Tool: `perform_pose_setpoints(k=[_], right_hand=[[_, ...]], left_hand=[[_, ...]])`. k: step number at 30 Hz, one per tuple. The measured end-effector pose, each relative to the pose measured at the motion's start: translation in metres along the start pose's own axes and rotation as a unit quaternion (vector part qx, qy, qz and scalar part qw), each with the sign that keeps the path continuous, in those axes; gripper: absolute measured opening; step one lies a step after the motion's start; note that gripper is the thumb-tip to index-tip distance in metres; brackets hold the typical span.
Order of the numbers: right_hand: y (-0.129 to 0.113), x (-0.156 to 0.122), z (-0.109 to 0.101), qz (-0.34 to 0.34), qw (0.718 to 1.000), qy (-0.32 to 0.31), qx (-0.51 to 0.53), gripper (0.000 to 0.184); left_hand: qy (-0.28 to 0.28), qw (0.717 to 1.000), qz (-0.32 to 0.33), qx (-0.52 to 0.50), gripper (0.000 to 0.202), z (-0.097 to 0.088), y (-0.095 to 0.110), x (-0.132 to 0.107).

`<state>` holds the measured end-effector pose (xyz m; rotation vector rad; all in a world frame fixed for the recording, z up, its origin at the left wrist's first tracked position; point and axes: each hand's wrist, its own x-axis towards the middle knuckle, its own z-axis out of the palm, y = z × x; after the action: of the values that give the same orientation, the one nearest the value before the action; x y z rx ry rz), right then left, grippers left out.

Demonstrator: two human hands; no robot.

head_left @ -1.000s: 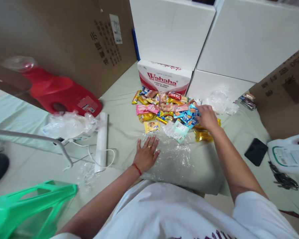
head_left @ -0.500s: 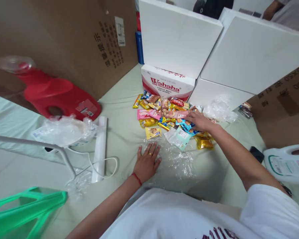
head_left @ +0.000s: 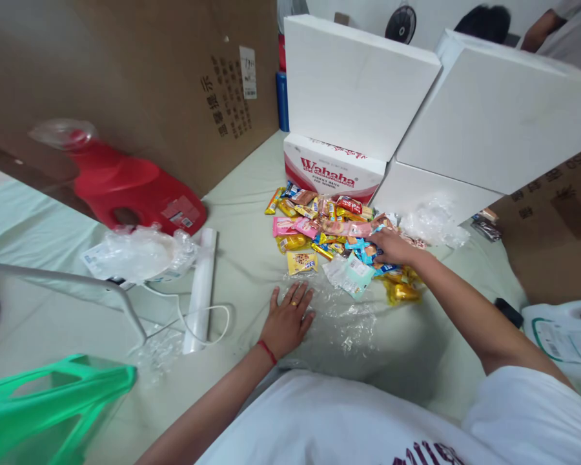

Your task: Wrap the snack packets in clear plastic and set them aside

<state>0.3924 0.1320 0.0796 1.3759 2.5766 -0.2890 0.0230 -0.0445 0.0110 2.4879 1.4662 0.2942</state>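
My left hand [head_left: 286, 321] lies flat, fingers spread, at the left edge of a clear plastic bag [head_left: 351, 323] on the pale green cloth. A ring and a red wrist cord show on it. Just beyond its fingertips is a yellow cookie packet [head_left: 302, 262]. My right hand [head_left: 396, 248] reaches into a heap of wrapped snacks, its fingers bent around a blue snack packet [head_left: 361, 250]; some fingertips are hidden. Close by lie a long pink packet [head_left: 346, 228], a pale green packet [head_left: 357, 274] and a red-wrapped snack [head_left: 349, 205]. Gold-wrapped snacks [head_left: 404, 290] sit below the right wrist.
Behind the heap stand a Wahaha carton [head_left: 334, 169] and white panels [head_left: 358, 84]. Leftward are a red jug [head_left: 135, 187], crumpled plastic [head_left: 135, 252], a white roll [head_left: 201, 290] with a cable, and a green stool [head_left: 62, 394]. A white jug [head_left: 561, 332] stands right.
The view has shifted, so everything sits slightly lower and to the right. My right hand has moved down from the long pink packet onto the blue packet. My left hand stays flat.
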Motion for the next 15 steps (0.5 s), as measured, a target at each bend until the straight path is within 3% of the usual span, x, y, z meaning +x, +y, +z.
perform_pose_setpoints(k=[8,15], right_hand=[[0.003,0.003,0.005,-0.046,0.995,0.004,-0.086,0.054],[-0.008,0.001,0.003,-0.108,0.985,0.027,-0.135,0.028]], left_hand=[[0.014,1.0,-0.002,0.016,0.051,0.008,-0.002,-0.001],[0.025,0.999,0.003,0.024,0.05,0.012,-0.004,-0.002]])
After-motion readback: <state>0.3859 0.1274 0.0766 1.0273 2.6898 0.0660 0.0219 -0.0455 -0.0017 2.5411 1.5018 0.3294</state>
